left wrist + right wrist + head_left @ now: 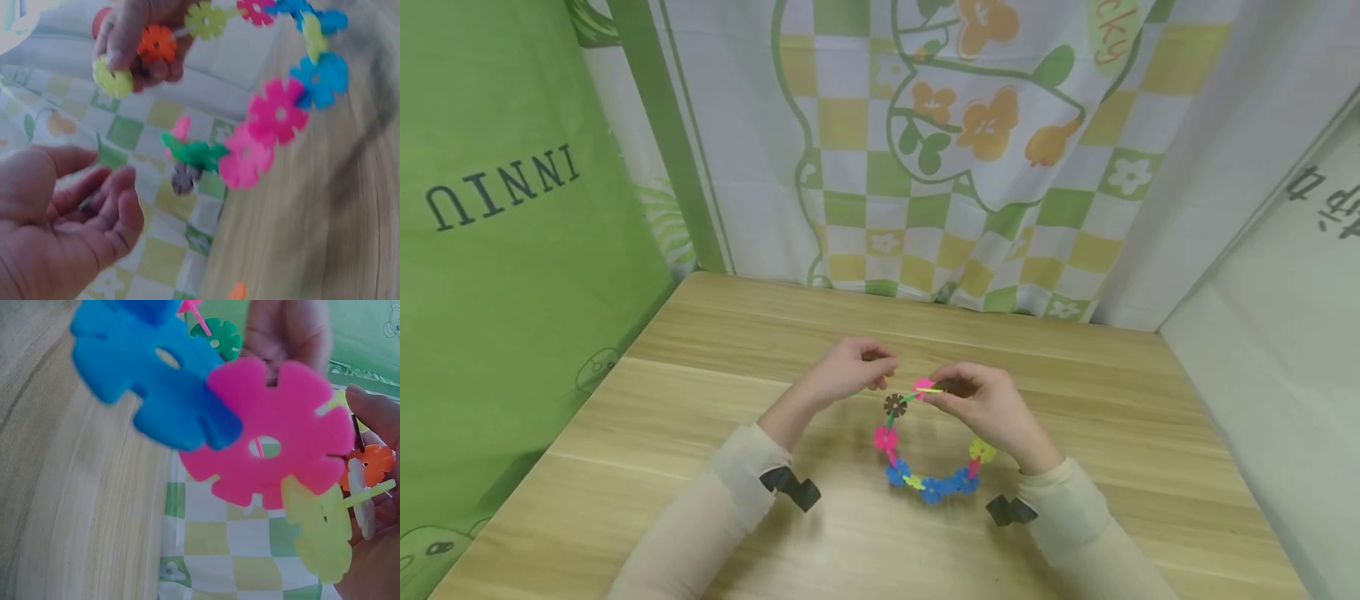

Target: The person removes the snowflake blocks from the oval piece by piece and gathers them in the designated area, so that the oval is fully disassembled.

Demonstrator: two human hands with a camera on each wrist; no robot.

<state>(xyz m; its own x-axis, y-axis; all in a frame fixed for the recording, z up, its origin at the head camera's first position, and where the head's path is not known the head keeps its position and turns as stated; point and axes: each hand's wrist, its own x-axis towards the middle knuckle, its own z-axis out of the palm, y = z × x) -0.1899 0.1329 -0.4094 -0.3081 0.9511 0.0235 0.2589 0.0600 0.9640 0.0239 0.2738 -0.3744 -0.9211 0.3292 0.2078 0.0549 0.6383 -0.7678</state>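
Note:
A curved chain of interlocked plastic flower discs (931,490) hangs from my right hand (988,404) above the table. Thumb and fingers of that hand pinch the chain's end, where a yellow disc (112,76) and an orange disc (157,44) show. Blue, pink and yellow discs follow round the loop, with a large pink disc (300,428) close to the right wrist camera. The other end carries a green disc (197,152) and a brown disc (895,406). Beside that end, my left hand (853,367) has loosely bent fingers and holds nothing visible.
Beneath the hands is a wood-grain table (760,333). A small orange piece (239,291) shows at the lower edge of the left wrist view. A patterned curtain (880,208) closes the back, with a green cloth (512,292) at left and a white one (1285,350) at right.

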